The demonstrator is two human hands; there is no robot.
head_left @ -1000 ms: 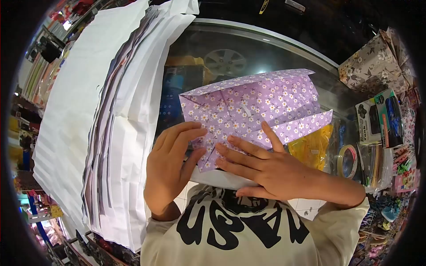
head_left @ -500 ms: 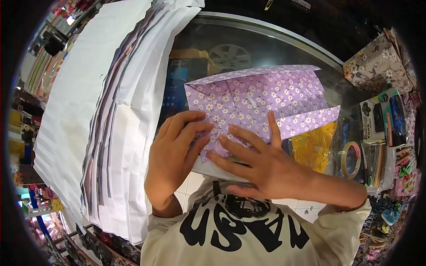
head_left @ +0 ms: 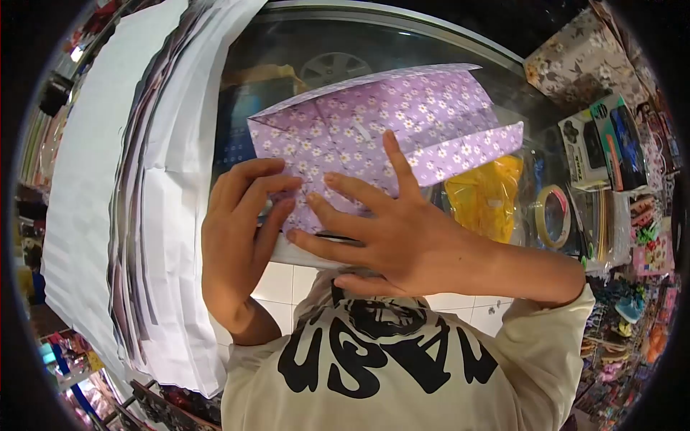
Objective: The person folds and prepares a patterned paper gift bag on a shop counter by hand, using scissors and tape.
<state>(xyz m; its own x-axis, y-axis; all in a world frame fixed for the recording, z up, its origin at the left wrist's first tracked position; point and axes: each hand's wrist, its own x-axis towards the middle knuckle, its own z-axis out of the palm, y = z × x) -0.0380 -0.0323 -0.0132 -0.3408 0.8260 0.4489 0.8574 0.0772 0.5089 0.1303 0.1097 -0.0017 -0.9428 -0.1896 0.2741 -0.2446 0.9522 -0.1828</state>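
Note:
A purple daisy-print paper piece [head_left: 352, 136], folded along its upper and right edges, lies on the glass counter [head_left: 287, 50]. My left hand [head_left: 248, 215] is at its lower left corner, fingers curled over the edge; whether they pinch the paper is hard to see. Across the lower part of the paper rests my right hand [head_left: 388, 223], its fingers spread and pressing flat, the index finger or thumb pointing up the sheet. A small pale strip shows near the middle of the paper.
Large white paper sheets [head_left: 172, 237] are stacked at the left. To the right sit a yellow plastic-wrapped packet [head_left: 481, 194], a tape roll [head_left: 552, 215], boxed items [head_left: 586, 151] and a floral paper bag [head_left: 575, 61]. Small goods hang at the far right.
The whole view has shifted, so the paper, counter and hands appear further left and higher. Both hands keep nearly the same pose on the paper.

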